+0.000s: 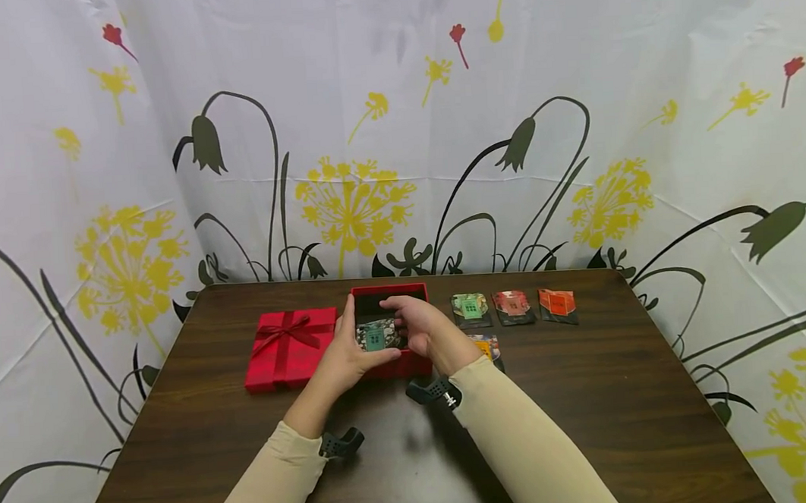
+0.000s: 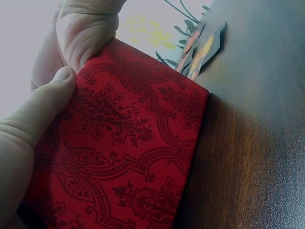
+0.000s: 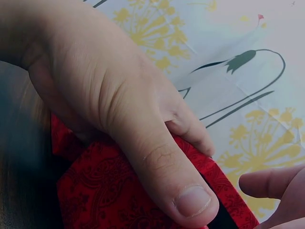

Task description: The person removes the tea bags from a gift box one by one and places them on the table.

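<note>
A red patterned box [image 1: 394, 369] stands in front of me, its inside dark at the back. At its mouth is a dark floral packet [image 1: 373, 336] with a green label. My left hand [image 1: 348, 355] rests on the box's left front corner, fingers straight along the left side, thumb along the front edge. In the left wrist view the thumb [image 2: 45, 102] touches the box's upper edge. My right hand [image 1: 433, 327] is over the box's right side, its bent fingers at the packet's right edge; whether they pinch it is hidden. The right thumb [image 3: 174, 186] reaches over the box edge.
Left of the box lies its red lid [image 1: 292, 350] with a ribbon bow. A green packet [image 1: 471, 310], a red packet [image 1: 514, 307] and an orange packet [image 1: 558, 305] lie in a row to the right. A yellow-labelled packet [image 1: 488, 347] is partly behind my right wrist. Behind the table hangs a floral curtain [image 1: 397, 130].
</note>
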`<state>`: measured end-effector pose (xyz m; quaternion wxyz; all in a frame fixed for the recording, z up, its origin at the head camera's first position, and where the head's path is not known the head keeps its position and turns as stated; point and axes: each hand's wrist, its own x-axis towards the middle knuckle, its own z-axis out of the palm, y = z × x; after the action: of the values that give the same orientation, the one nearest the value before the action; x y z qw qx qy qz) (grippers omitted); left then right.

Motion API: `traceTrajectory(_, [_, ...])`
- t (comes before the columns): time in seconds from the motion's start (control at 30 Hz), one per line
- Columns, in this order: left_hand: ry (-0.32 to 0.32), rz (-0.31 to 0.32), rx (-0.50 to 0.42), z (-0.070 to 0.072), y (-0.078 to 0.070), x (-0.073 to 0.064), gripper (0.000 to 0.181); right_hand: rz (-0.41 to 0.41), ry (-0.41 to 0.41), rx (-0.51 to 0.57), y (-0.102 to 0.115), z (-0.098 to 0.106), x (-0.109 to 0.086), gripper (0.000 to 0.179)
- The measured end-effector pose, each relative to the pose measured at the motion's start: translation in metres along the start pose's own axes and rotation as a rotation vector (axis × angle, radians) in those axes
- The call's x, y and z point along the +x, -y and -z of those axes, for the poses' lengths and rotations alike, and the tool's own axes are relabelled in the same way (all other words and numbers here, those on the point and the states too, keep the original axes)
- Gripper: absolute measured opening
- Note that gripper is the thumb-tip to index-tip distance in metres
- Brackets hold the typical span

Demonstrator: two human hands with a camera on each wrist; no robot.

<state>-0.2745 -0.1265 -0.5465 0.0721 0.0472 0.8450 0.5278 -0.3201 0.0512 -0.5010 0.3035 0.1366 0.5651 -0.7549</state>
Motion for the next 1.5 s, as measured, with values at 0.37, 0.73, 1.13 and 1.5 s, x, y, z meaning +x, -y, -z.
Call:
traceTrajectory(0.37, [-0.007,-0.012,0.009,0.0003,0.0012,-0.0001,0.142,0.016,-0.029,-0.106,-0.0001,-0.0007,-0.0012,0.049])
traceTrajectory(0.73, [0.006,0.011,0.037,-0.0010,0.0019,-0.0005,0.141,0.016,-0.004,-0.203,-0.0022,-0.0002,-0.0020,0.058])
traceTrajectory(1.13, [0.003,0.003,0.034,0.0003,0.0012,0.0010,0.141,0.103,0.016,-0.137,-0.0028,-0.0014,0.0011,0.026])
traceTrajectory(1.5, [0.000,-0.003,0.036,0.0005,0.0038,0.0029,0.144,0.139,0.023,-0.137,-0.0015,-0.0007,0.0009,0.021])
